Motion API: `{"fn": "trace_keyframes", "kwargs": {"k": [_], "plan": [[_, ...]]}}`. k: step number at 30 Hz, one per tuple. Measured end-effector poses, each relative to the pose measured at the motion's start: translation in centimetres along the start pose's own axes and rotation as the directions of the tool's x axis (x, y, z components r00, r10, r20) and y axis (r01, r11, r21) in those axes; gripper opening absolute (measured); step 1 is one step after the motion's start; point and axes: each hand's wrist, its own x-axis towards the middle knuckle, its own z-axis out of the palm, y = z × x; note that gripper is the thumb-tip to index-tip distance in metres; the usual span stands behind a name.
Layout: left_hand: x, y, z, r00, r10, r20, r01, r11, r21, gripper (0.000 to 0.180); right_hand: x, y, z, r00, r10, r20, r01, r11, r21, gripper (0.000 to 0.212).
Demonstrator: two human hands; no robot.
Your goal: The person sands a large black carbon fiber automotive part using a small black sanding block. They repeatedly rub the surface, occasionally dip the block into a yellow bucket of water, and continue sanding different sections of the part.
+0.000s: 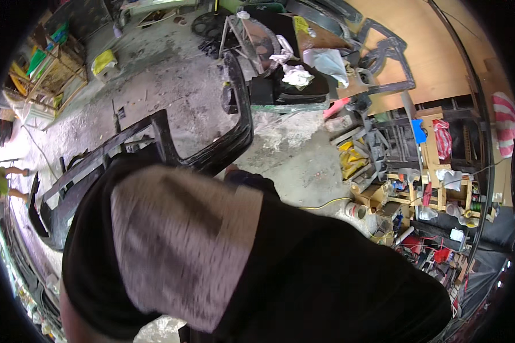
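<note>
A black and grey shirt (183, 240) fills the lower middle of the head view and hides much of what lies beyond it. A bare arm (71, 317) shows at the lower left; its hand is out of sight. Neither my left hand nor my right hand can be made out. Nearest to the shirt is a large black vehicle bumper (243, 114), partly covered by it, its open frame stretching to the left. Beside the shirt's upper edge, a small skin-coloured patch (231, 168) touches dark cloth; I cannot tell what it is.
A stand (292, 107) holds black parts and crumpled cloths. Black frames lie on a brown board (435, 51). Wooden shelves (435, 197) with clutter line the right. A yellow cable (326, 204) crosses the concrete floor (171, 74). Another person (6, 183) is at the far left.
</note>
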Motion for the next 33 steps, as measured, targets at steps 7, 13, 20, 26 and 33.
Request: {"fn": "trace_keyframes", "kwargs": {"k": [7, 13, 20, 26, 33], "plan": [[2.1, 1.4, 0.3, 1.0, 0.003, -0.013, -0.003, 1.0, 0.002, 0.045, -1.8, 2.4, -0.3, 0.993, 0.09, 0.081, -0.088, 0.996, -0.029, 0.021], [0.5, -0.7, -0.1, 0.998, -0.009, -0.057, 0.009, 1.0, -0.011, 0.044, -1.9, 3.2, 1.2, 0.985, 0.132, 0.113, -0.133, 0.991, 0.004, 0.02], [0.2, -1.6, 0.3, 0.981, 0.096, -0.169, -0.104, 0.994, -0.036, 0.043, -3.5, 5.1, 0.9, 0.976, 0.155, 0.155, -0.162, 0.986, 0.036, 0.019], [-2.3, 0.1, 0.2, 0.947, -0.02, -0.32, -0.012, 0.995, -0.098, 0.042, -7.7, 9.0, -1.0, 0.903, 0.421, 0.084, -0.419, 0.907, -0.036, 0.019], [-2.5, -7.7, 5.1, 0.854, -0.398, -0.335, 0.328, 0.912, -0.247, 0.047, -34.7, 17.9, -4.9, 0.243, 0.914, -0.325, -0.97, 0.231, -0.076, 0.03]]}}
